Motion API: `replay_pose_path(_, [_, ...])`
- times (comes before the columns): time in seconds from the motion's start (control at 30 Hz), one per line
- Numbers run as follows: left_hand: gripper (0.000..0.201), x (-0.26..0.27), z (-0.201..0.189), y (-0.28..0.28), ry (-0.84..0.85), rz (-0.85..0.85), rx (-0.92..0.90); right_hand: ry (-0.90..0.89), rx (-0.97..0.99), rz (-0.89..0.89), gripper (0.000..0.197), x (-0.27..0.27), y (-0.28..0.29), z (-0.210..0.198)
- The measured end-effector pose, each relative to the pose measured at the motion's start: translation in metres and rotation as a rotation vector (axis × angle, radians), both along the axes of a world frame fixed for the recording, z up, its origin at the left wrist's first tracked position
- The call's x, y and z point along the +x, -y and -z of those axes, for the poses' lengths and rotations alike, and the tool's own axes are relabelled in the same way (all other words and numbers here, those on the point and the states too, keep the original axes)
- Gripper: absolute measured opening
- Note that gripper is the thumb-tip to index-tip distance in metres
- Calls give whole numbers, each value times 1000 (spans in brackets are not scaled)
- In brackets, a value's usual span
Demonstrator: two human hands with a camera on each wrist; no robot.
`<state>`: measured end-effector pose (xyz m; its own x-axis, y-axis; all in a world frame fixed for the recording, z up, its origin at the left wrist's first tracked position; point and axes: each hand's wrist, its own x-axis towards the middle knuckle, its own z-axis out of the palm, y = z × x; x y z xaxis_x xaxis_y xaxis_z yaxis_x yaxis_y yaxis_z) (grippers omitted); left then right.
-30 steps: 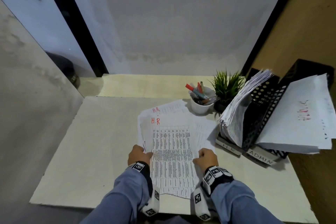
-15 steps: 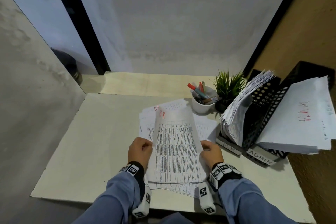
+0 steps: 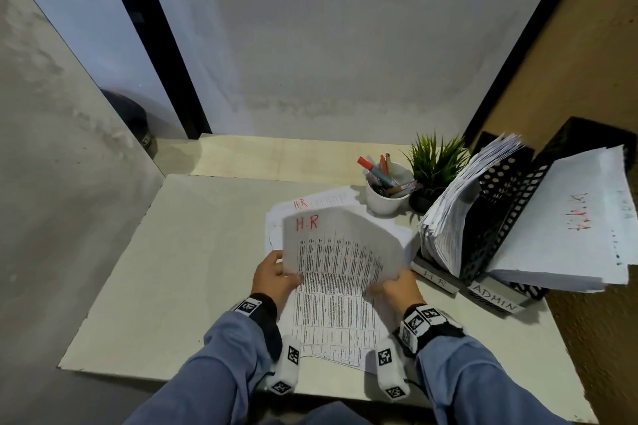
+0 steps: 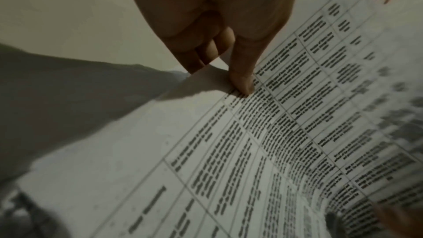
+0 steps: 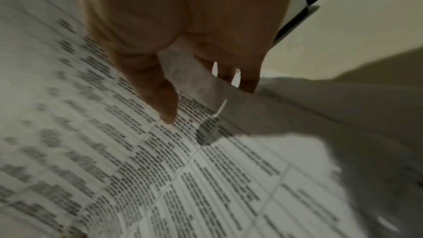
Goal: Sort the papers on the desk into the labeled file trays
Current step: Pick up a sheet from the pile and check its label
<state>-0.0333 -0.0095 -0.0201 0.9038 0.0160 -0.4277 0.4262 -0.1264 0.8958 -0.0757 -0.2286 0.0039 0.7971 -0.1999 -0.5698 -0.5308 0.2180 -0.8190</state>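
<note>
The white printed sheet (image 3: 341, 252), ruled into a table of small black text and marked "H.R" in red at its top, is held above the pale table (image 3: 172, 269), near its front edge. The left hand (image 3: 274, 274) pinches the sheet's left edge, thumb on the printed face; the right hand (image 3: 393, 288) grips the right edge, fingers curled beneath. The top half is blurred and arches upward.

Under the sheet lies a loose pile of white printed papers (image 3: 328, 331); one at its far edge also bears a red "H.R". To the right of the pile stands a black perforated file rack (image 3: 497, 217). Its nearer slot carries a grey label reading "H R" (image 3: 435, 278) and holds a thick fanned stack of papers (image 3: 459, 203); the next slot is labelled "ADMIN" (image 3: 494, 297) and holds white sheets with a red scrawl (image 3: 569, 221). Beyond the pile, a white cup of pens (image 3: 383, 198) stands just beside a small green plant in a dark pot (image 3: 433, 166), both next to the rack. Nothing stands between the sheet and the rack.

Half a second ago the sheet hung lower and narrower over the pile; it is now raised and spread wider, its top shifted left. One second ago both hands lay on the pile, fingers curled.
</note>
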Motion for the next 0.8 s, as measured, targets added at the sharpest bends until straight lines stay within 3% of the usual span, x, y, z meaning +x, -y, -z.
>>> replay_pose_path(0.07, [42,2,3,-1,-6,-35,-51,10,25,73,38,3,0,-1])
replay_pose_path(0.17, [29,7,5,-4,1,-134,-74,-54,-194,85,27,4,8,4])
replay_pose_path(0.27, [47,15,10,-11,23,-171,15,-147,-280,70,23,3,19,20])
replay_pose_path(0.33, [49,16,11,-14,24,-163,37,-155,-265,93,14,2,22,28])
replay_pose_path(0.47, [24,20,5,-14,-21,-151,33,-97,-195,78,18,1,16,16])
replay_pose_path(0.53, [35,21,4,-13,-62,-175,-66,-71,-114,82,24,2,14,14])
replay_pose_path(0.63, [54,19,3,-12,-107,-93,-126,-77,-202,42,30,8,12,14])
replay_pose_path(0.8, [41,12,-3,-6,-191,19,-171,-62,-138,91,20,11,6,0])
